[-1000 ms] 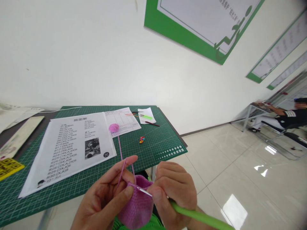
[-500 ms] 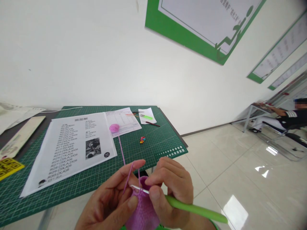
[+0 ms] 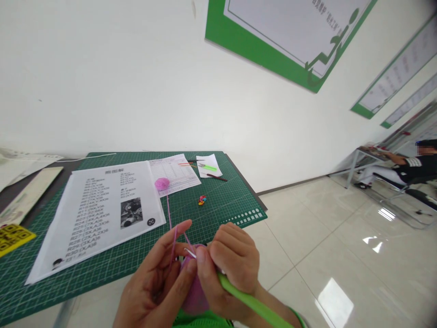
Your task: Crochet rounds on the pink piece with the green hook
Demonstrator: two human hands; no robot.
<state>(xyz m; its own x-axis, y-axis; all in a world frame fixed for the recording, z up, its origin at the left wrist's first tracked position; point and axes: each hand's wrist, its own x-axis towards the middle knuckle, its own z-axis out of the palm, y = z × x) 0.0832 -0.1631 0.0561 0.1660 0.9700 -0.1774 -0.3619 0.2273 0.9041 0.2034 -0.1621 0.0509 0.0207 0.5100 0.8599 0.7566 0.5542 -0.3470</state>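
Observation:
My left hand [image 3: 159, 278] pinches the edge of a pink crocheted piece [image 3: 196, 296], its index finger raised with pink yarn looped round it. My right hand [image 3: 230, 266] is closed on a crochet hook [image 3: 252, 303] with a thick green handle; its silver tip points left, at the top edge of the piece between both thumbs. My fingers partly hide the piece and the stitches at the tip. A strand of yarn [image 3: 168, 212] runs from my left hand up to a pink yarn ball [image 3: 162, 183] on the papers.
On the green cutting mat [image 3: 177, 205] lie a printed pattern sheet [image 3: 102, 205], small coloured clips [image 3: 202, 200], green-handled snips [image 3: 209, 168] and a dark pen-like tool [image 3: 216, 177]. A yellow card [image 3: 15, 238] is at far left. A seated person [image 3: 413, 166] is far right.
My right hand and the hook have moved left, closer to my left hand. The hook handle now slopes more steeply. The piece's opening is more covered.

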